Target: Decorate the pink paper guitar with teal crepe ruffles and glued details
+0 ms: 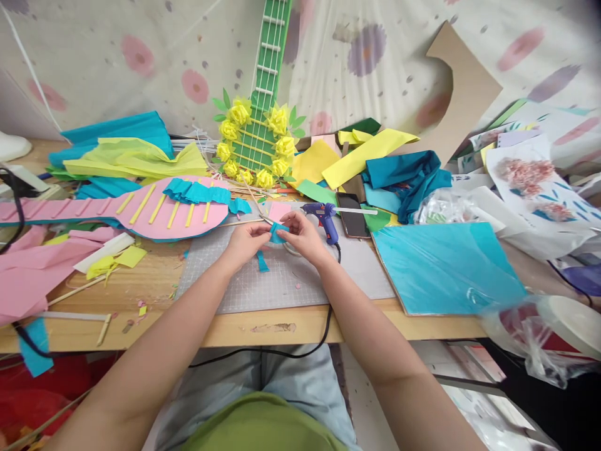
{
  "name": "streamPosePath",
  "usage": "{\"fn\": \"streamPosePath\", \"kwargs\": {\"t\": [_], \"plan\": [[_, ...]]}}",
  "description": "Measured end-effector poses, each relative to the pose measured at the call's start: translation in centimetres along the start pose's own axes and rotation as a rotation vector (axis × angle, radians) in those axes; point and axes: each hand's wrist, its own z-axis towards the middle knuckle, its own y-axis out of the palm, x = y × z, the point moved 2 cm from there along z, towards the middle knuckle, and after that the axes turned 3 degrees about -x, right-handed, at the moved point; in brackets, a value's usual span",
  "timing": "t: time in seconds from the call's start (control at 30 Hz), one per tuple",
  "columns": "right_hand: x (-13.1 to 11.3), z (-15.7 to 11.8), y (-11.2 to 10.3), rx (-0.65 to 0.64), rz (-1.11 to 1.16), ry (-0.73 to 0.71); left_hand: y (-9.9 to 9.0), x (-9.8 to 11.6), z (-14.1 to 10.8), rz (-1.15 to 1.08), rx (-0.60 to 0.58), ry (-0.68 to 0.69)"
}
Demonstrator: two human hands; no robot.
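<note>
Left hand (246, 242) and right hand (303, 235), fingers pinched on a small blue piece (277, 232) between them; the piece is held over the grey cutting mat (272, 291); glue gun (327, 220) near the right hand.

Grn top (263, 426), lt. blue-gray trousers (307, 385); arms (173, 332) & fingers (295, 218) bare.

You have one left hand (246, 243) and one right hand (304, 237) at centre, sharing one blue paper piece (277, 233) above one cutting mat (354, 272). At twelve, count one green guitar (261, 139) with nine yellow flowers (285, 148); toward nine, one pink guitar (160, 220) with six yellow strips (173, 215). Near three, one glue gun (328, 223), one phone (354, 220) and one blue panel (446, 269).
</note>
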Motion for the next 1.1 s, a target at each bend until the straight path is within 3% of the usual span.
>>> {"fn": "streamPosePath", "kwargs": {"t": [0.13, 0.2, 0.3, 0.43, 0.6, 0.7, 0.83, 1.1], "plan": [[0.0, -0.5, -1.4, 0.065, -0.5, 0.059, -1.2, 0.1, 0.5, 0.005, 0.126, 0.027], [0.1, -0.7, -1.7, 0.026, -0.757, 0.064, -1.7, 0.2, 0.7, -0.011, 0.148, 0.026], [0.2, -0.8, -1.7, -0.039, -0.928, 0.095, -2.2, 0.3, 0.9, -0.045, 0.126, 0.003], [-0.2, -0.8, -2.5, -0.088, -0.881, 0.168, -2.7, 0.4, 0.9, -0.052, 0.089, -0.009], [-0.6, -1.3, -4.9, -0.208, -0.416, 0.271, -4.1, 0.4, 1.2, 0.018, 0.162, 0.05], [-0.8, -1.3, -5.0, -0.134, -0.267, 0.249, -4.8, 0.3, 1.4, 0.021, 0.181, 0.082], [-1.3, -1.2, -3.8, -0.019, -0.484, 0.148, -4.9, 0.2, 1.6, 0.017, 0.149, 0.082], [-1.7, -1.4, -2.4, -0.308, -0.779, 0.11, -4.2, 0.5, 1.3, 0.039, 0.055, 0.081]]}}
